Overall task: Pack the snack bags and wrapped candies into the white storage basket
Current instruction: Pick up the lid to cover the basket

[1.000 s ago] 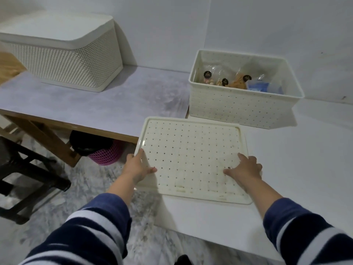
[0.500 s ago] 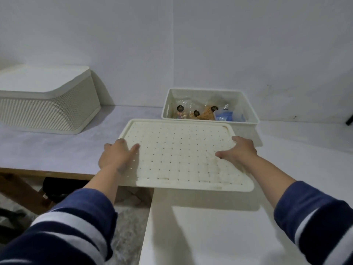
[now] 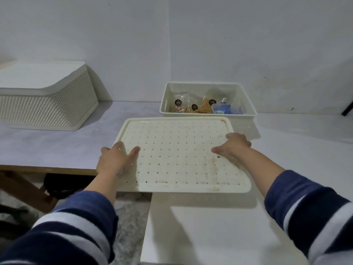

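Note:
The white storage basket (image 3: 246,100) stands open at the back of the white table, against the wall. Inside it lie clear snack bags with black round labels (image 3: 202,108) and a blue packet (image 3: 224,109). A perforated cream lid (image 3: 179,150) is held flat in the air just in front of the basket. My left hand (image 3: 114,159) grips its left edge, thumb on top. My right hand (image 3: 232,147) grips its right edge. The lid hides the basket's front wall.
A second, larger cream basket with its lid on (image 3: 44,98) sits at the left on a grey table (image 3: 57,148). A gap between that table and the white table (image 3: 286,169) shows the floor (image 3: 129,217) and a dark bin (image 3: 59,184) below.
Both hands have lifted the lid off the table and carried it forward toward the basket. The head view has tilted upward, showing more wall.

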